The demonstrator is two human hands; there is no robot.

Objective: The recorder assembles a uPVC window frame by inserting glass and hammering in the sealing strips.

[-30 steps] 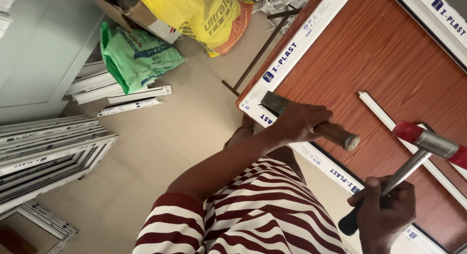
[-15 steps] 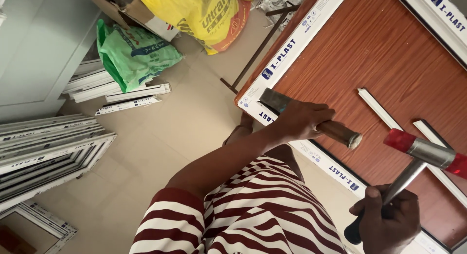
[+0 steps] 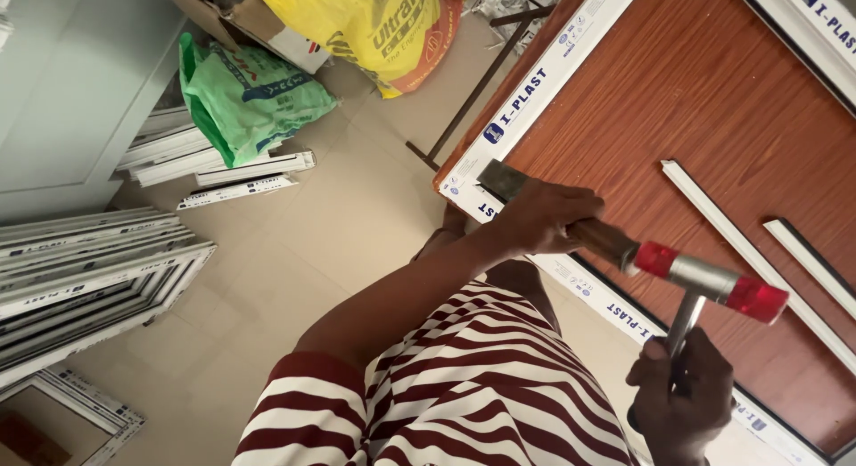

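Looking down from head height, the person's left hand (image 3: pixel 553 218) is wrapped tight around a chisel (image 3: pixel 553 207), its flat blade resting on the white frame (image 3: pixel 535 91) at the corner of a brown door panel (image 3: pixel 713 100). The right hand (image 3: pixel 682 404) grips the handle of a mallet (image 3: pixel 704 279), whose red-tipped metal head sits at the chisel's wooden end. Loose white strips (image 3: pixel 749 252) lie on the panel nearby.

Soft, even daylight, faint shadows; sharp focus (slight motion blur on the hammer head (image 3: pixel 711 279)).
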